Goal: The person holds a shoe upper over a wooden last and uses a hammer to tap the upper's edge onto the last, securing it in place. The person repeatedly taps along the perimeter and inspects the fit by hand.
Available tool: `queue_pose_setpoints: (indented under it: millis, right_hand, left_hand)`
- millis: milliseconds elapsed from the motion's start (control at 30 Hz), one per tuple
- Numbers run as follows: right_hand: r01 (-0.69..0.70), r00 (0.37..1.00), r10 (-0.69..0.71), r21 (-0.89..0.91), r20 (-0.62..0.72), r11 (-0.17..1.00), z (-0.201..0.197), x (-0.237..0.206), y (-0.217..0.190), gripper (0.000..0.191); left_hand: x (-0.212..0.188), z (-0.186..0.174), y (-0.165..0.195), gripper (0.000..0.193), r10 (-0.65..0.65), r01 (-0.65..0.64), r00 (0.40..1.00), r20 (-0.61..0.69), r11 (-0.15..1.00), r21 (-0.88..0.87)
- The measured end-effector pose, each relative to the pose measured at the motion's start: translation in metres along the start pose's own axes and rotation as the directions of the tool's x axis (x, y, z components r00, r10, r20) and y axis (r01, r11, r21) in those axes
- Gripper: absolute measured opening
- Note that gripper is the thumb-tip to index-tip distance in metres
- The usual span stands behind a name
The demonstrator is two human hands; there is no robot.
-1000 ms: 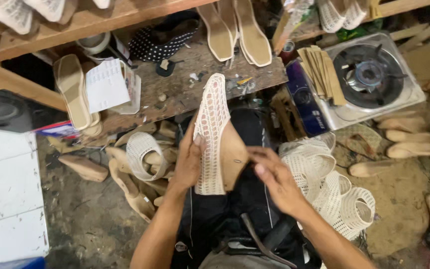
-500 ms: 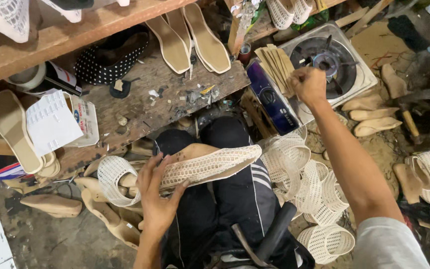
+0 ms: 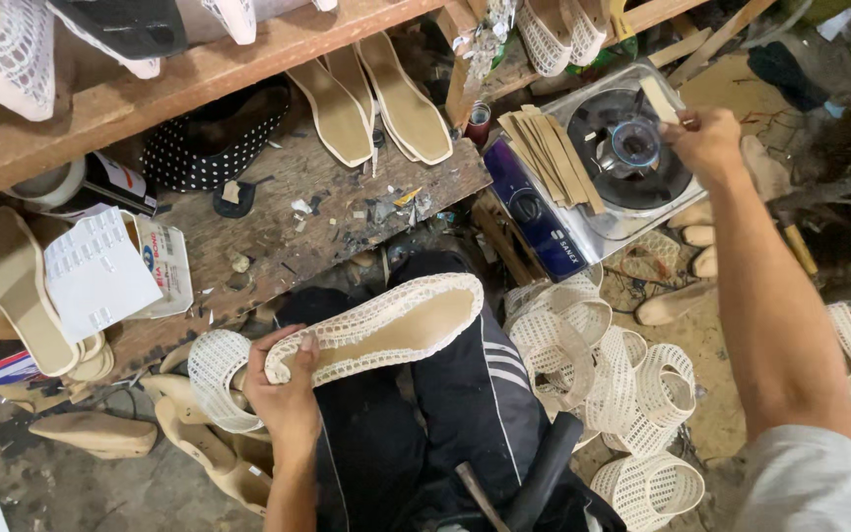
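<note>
My left hand (image 3: 283,394) grips one end of a tan shoe sole wrapped in white woven mesh (image 3: 386,330), which lies across my lap. My right hand (image 3: 706,138) is stretched out to the upper right over a single-burner gas stove (image 3: 613,163) and pinches a thin tan strip (image 3: 660,99) above the burner. A bundle of similar tan strips (image 3: 549,153) rests on the stove's left side.
A worn wooden bench (image 3: 337,212) holds tan insoles (image 3: 376,103), a polka-dot shoe upper (image 3: 199,143) and scraps. White mesh uppers (image 3: 603,365) are piled on the floor at right. Wooden shoe lasts (image 3: 91,433) lie at lower left. A shelf (image 3: 179,79) runs overhead.
My right hand left the mesh sole on my lap and reached out to the stove, now holding a strip over the burner. The sole was turned from upright to lying crosswise in my left hand.
</note>
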State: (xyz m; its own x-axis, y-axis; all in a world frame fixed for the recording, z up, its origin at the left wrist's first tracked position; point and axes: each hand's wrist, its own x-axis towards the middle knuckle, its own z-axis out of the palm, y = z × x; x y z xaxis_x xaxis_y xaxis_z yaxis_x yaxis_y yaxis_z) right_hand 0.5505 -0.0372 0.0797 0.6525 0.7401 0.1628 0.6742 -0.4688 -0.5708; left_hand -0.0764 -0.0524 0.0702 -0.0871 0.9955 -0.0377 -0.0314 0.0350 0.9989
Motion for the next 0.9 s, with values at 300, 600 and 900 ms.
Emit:
queue_pose_setpoints:
  millis: [300,600,900]
  right_hand:
    - [0.375,0.926,-0.375,-0.012,0.041,0.927,0.008,0.036,-0.013,0.03]
    - [0.485,0.874,-0.478,-0.16,0.084,0.859,0.019,0.027,-0.026,0.028]
    - [0.394,0.839,-0.521,0.485,0.158,0.781,0.013,-0.137,-0.136,0.031]
  left_hand:
    - [0.01,-0.008,-0.015,0.024,-0.089,0.088,0.996,0.002,0.984,-0.154]
    - [0.014,0.0,-0.009,0.023,-0.033,0.031,0.999,-0.012,0.986,-0.166]
    - [0.003,0.008,0.005,0.03,0.124,-0.12,0.992,0.037,0.989,-0.085]
